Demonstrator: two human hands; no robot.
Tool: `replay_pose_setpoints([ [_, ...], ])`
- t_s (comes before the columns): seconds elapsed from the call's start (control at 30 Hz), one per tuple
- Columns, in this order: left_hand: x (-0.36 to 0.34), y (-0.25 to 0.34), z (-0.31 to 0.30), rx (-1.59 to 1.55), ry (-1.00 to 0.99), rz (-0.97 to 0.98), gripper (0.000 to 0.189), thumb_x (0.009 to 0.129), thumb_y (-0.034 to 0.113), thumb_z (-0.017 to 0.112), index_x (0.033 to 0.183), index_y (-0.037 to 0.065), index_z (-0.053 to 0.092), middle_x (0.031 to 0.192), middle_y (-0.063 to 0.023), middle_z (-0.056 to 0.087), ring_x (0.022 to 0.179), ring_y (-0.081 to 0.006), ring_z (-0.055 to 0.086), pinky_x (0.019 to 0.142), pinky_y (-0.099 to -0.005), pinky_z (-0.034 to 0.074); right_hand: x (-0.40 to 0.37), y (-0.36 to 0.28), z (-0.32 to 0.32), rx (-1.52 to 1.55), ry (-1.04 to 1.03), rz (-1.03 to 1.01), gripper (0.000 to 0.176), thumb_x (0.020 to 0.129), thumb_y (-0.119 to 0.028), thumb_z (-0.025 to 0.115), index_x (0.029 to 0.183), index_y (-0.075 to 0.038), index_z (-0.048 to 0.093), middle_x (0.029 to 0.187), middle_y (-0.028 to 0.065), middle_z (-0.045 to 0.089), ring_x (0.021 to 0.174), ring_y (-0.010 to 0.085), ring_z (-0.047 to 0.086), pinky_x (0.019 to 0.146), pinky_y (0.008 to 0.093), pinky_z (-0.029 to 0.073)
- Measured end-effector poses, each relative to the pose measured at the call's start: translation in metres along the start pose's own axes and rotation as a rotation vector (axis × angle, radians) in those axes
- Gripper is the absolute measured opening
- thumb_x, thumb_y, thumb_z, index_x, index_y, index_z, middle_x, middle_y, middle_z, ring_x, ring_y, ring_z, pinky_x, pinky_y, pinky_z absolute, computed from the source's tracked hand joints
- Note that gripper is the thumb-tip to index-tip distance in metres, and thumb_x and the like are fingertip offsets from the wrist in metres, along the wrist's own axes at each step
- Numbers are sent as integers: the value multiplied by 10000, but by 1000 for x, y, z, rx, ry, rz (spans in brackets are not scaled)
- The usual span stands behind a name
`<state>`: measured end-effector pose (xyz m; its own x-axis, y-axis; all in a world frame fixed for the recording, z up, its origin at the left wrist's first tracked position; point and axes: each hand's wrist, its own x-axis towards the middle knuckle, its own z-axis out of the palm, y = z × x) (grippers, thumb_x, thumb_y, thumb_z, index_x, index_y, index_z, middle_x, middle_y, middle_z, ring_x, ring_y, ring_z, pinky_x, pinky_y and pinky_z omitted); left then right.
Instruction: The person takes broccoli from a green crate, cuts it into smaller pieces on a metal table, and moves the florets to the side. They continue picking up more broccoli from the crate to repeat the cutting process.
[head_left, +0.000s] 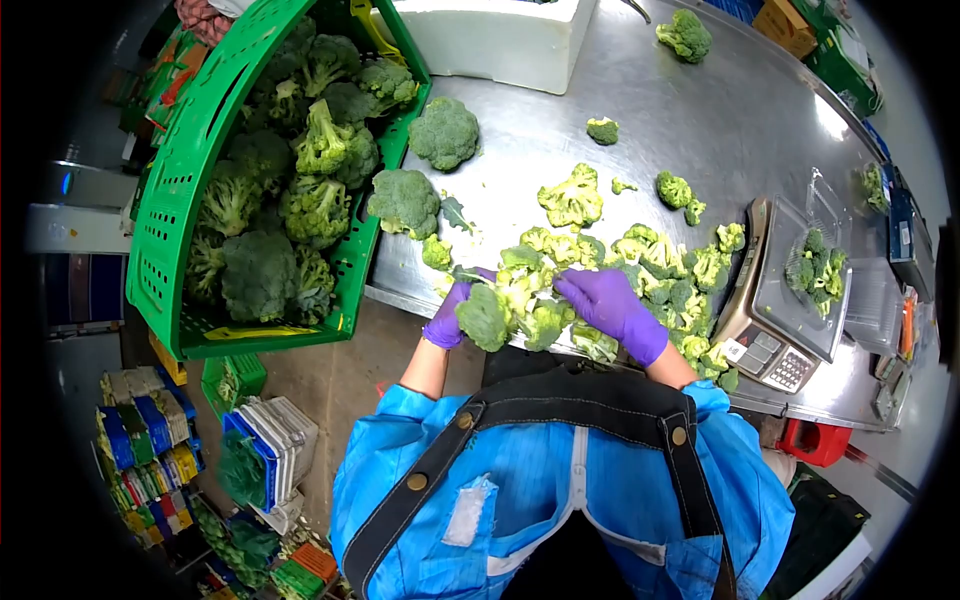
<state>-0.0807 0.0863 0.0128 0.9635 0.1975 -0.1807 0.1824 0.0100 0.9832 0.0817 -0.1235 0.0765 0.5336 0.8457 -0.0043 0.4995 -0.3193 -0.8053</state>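
here, scene: a person in a blue jacket and dark apron stands at a shiny steel desk (pixel 700 110), seen from above.
left hand (pixel 447 318): purple glove, grip wrapped round the stalk of a round green broccoli head (pixel 485 318) at the desk's near edge.
right hand (pixel 612 305): purple glove, fingers stretched together over pale green cut florets (pixel 545 322) just beside that head; whether the grip pinches one, i cannot tell.
floret heap (pixel 665 265): loose green pieces spread behind both hands.
green plastic crate (pixel 175 190): tilted against the desk's left end, full of whole broccoli.
grey digital scale (pixel 775 335): right of the heap, carrying a clear plastic tray (pixel 822 195) of florets.
white foam box (pixel 500 40): at the far edge.
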Motion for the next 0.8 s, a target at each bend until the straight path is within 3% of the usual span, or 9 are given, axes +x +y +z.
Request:
replay_pose_setpoints([
  [0.03,0,1,1,-169,-22,-59,364,712,151,668,1031,62,518,1084,-66,538,1000,-153,531,850,-283,443,-3,-1,-1,-132,-45,-103,295,886,-360,472,892,-104,617,706,124,609,640,318,588,568,399,466],
  [0.17,0,3,4,-427,-71,-63,395,677,163,684,1024,58,529,1111,-80,538,1065,-169,511,896,-303,417,-12,-6,-1,-296,-106,-129,259,875,-339,488,845,-115,614,687,101,608,616,301,587,549,392,462],
  [0.23,2,2,1,-331,10,11,414,637,185,705,997,50,550,1107,-98,539,1082,-190,503,931,-316,390,-15,-7,1,-233,-48,-133,230,868,-317,505,848,-116,615,672,95,604,604,292,586,538,384,458],
  [0.37,-2,17,2,-197,75,131,322,660,47,702,959,60,586,1155,-112,506,1086,-203,498,949,-312,365,-13,-12,-2,-84,91,-113,156,847,-259,548,863,-119,615,641,80,590,575,264,584,511,362,446],
  [0.4,-3,19,0,-148,75,171,311,669,-15,684,955,66,594,1175,-110,490,1082,-201,499,945,-307,366,-13,-11,-2,-85,86,-119,156,847,-259,548,863,-119,615,641,80,590,575,264,584,511,362,446],
  [0.5,-10,35,-2,-149,109,183,288,681,3,689,946,63,595,1174,-108,494,1091,-200,495,951,-309,362,-13,-8,2,-104,52,-106,146,839,-252,557,873,-122,613,644,79,592,567,254,586,507,358,444],
  [0.57,-16,42,-3,-90,149,209,337,632,-46,655,949,54,596,1149,-107,515,1097,-203,493,969,-308,350,-11,-9,5,-179,114,-302,144,834,-249,562,883,-122,611,634,80,585,556,256,580,502,360,443],
  [0.67,-24,48,-1,-66,162,71,461,516,-88,535,958,30,591,1066,-98,570,1095,-205,497,988,-303,339,-7,-17,9,-332,-72,-229,178,848,-271,525,814,-106,583,628,95,582,558,287,576,502,380,446],
  [0.8,-27,43,9,139,171,65,447,544,-87,553,978,17,586,1007,-80,602,1038,-201,536,946,-288,381,-4,-19,26,-442,-132,-126,235,864,-281,484,756,-87,560,621,124,579,567,314,576,512,411,447],
])
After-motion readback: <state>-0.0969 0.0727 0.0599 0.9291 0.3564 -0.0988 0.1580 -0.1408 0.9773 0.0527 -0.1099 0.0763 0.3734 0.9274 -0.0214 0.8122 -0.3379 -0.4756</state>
